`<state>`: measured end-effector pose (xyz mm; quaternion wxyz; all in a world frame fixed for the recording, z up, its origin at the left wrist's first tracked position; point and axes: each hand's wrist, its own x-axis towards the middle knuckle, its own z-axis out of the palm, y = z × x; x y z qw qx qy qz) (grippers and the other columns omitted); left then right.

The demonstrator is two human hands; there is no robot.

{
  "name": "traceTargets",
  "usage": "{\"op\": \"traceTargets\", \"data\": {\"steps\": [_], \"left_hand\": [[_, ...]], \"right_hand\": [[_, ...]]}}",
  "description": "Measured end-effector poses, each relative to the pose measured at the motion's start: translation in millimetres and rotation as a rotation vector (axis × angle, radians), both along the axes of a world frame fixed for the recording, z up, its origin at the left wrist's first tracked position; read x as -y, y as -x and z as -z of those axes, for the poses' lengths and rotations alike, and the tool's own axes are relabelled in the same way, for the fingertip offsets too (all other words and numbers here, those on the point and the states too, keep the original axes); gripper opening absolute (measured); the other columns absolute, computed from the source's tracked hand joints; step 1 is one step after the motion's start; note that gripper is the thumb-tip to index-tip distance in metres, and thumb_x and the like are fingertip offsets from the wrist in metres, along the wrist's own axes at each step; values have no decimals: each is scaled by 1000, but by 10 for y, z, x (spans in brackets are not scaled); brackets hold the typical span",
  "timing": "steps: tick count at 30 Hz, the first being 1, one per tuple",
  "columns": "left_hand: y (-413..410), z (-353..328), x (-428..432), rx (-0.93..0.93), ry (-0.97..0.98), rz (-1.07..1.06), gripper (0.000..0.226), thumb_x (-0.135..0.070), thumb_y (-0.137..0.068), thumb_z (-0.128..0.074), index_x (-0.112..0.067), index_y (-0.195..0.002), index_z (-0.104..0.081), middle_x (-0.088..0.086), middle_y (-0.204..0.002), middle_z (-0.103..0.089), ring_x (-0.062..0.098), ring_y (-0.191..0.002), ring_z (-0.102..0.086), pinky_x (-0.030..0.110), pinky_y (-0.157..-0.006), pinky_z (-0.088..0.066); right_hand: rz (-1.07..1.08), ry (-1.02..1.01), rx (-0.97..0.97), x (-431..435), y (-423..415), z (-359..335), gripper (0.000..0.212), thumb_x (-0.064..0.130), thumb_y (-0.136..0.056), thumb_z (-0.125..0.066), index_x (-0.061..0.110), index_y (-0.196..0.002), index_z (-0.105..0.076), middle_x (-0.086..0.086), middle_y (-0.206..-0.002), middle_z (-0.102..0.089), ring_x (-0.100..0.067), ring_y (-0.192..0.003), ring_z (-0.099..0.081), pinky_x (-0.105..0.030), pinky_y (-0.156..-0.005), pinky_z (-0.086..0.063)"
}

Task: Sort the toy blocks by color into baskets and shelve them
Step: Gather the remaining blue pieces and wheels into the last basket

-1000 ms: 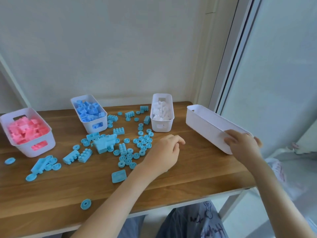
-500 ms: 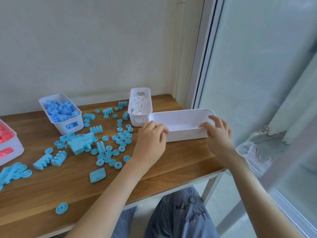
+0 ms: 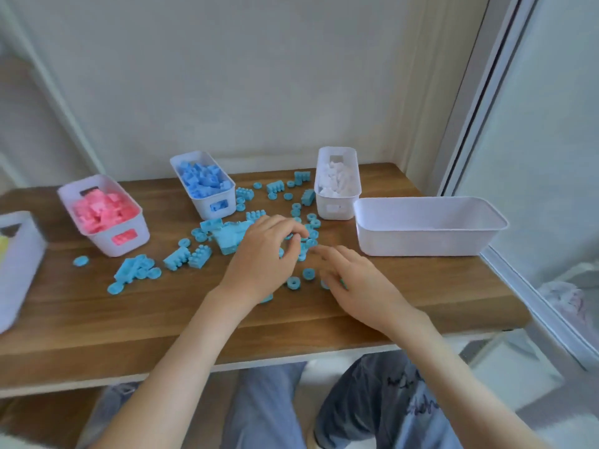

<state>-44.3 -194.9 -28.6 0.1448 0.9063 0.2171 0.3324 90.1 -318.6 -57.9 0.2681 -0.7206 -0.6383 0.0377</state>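
Light-blue blocks and round pieces [image 3: 194,257] lie scattered over the middle of the wooden table [image 3: 129,319]. My left hand [image 3: 264,257] is over the pile, fingers curled, with thumb and fingertips pinching small light-blue round pieces. My right hand [image 3: 353,280] lies beside it with fingers stretched out, fingertips touching round pieces on the table. An empty white basket [image 3: 421,243] stands at the right, apart from both hands. Other baskets hold white blocks [image 3: 337,210], darker blue blocks [image 3: 214,207] and pink blocks [image 3: 113,241].
Another white basket [image 3: 19,270] with something yellow inside sits at the left edge, partly cut off. A wall runs behind the table and a glass door frame [image 3: 479,92] stands to the right. The table's front edge is near my knees.
Both hands have let go of the empty basket, which now stands on the table beside the white-block basket. They have moved left onto the light-blue pile.
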Motion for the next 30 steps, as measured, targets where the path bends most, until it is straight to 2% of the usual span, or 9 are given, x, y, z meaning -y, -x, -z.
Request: {"op": "traceTargets", "data": {"steps": [3, 5, 8, 10, 14, 19, 25, 27, 30], "left_hand": [[395, 36, -99, -29, 73, -73, 12, -18, -93, -54, -22, -96, -65, -15, -97, -60, -1, -98, -46, 14, -88, -32], [683, 128, -145, -92, 120, -125, 15, -31, -92, -55, -25, -103, -62, -15, -104, -55, 2, -106, -44, 20, -93, -34], [1000, 310, -157, -328, 93, -162, 57, -65, -80, -36, -32, -125, -49, -12, -130, -36, 9, -124, -26, 31, -106, -22], [1091, 395, -159, -448, 87, -146, 70, -73, -75, -27, -36, -134, -38, -12, -143, -19, 11, -133, -14, 36, -110, -14], [1039, 460, -131, -531, 26, -78, 70, -73, -78, -24, -36, -137, -34, -10, -150, -9, 13, -137, -12, 38, -112, -13], [761, 512, -202, -495, 6, -94, 48, -51, -96, -36, -29, -138, -36, -4, -146, -17, 15, -132, -19, 37, -111, -18], [488, 518, -341, -418, -10, -26, 30, -40, -95, -45, -20, -117, -47, -3, -109, -40, 14, -103, -39, 30, -93, -36], [435, 492, -348, -371, 23, -43, 24, -40, -93, -49, -19, -104, -48, -5, -100, -44, 12, -94, -47, 24, -79, -40], [397, 502, -355, -348, -22, -173, 26, -47, -93, -45, -21, -96, -44, -8, -93, -48, 8, -76, -49, 21, -56, -33]], "right_hand": [[145, 119, 190, -176, 129, 170, 52, 45, -98, -33, 29, -147, -22, 7, -140, -37, -17, -126, -34, -35, -101, -30], [177, 153, 261, -240, 169, 236, 55, 49, -98, -28, 28, -148, -20, 6, -141, -35, -18, -127, -33, -35, -101, -30], [154, 167, 325, -305, 221, 247, 56, 51, -98, -23, 27, -147, -18, 4, -139, -36, -17, -124, -35, -34, -98, -32], [92, 185, 335, -342, 232, 239, 53, 50, -98, -19, 31, -147, -14, 6, -138, -34, -16, -124, -33, -34, -98, -30], [-55, 226, 306, -398, 263, 197, 47, 47, -99, -17, 41, -145, -14, 9, -138, -30, -13, -123, -28, -34, -100, -26], [-98, 207, 353, -411, 278, 180, 53, 53, -94, -11, 40, -145, -18, 11, -136, -32, -13, -122, -28, -33, -99, -25], [-117, 142, 403, -525, 227, 204, 53, 52, -93, -13, 28, -132, -40, 5, -122, -46, -18, -103, -44, -33, -88, -37], [-128, 108, 371, -615, 173, 209, 44, 43, -95, -20, 23, -125, -46, 2, -114, -50, -18, -95, -47, -35, -85, -44], [-138, 85, 325, -705, 96, 165, 30, 31, -99, -35, 17, -123, -48, 0, -113, -51, -17, -98, -48, -31, -88, -44]]}}
